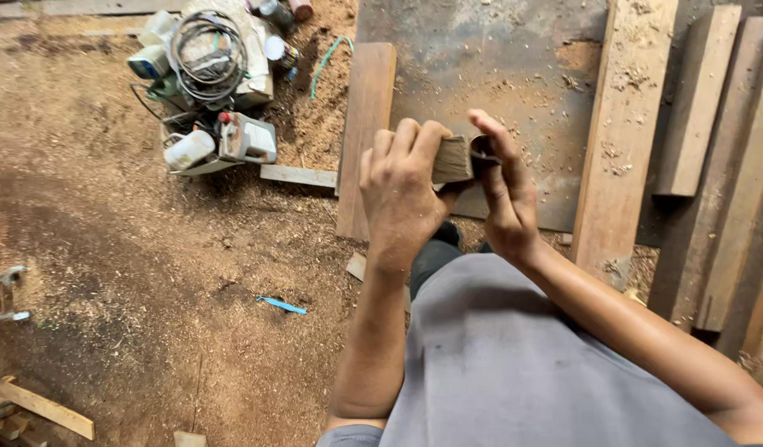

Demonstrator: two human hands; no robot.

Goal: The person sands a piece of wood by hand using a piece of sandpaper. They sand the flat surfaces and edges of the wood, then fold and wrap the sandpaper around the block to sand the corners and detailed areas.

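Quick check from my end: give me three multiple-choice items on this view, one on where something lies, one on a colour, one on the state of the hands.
1. Where does the pile of tools and coiled cable lie?
A. upper left on the sawdust floor
B. on the planks at right
C. by the lower right corner

2. What colour is the small strip lying on the sawdust?
A. red
B. blue
C. yellow

3. How is the small brown wooden block held?
A. lying loose
B. left hand only
C. between both hands

Answers: 1 A, the pile of tools and coiled cable sits upper left. 2 B, the small strip is blue. 3 C, the left hand grips the small brown wooden block and the right hand touches its end.
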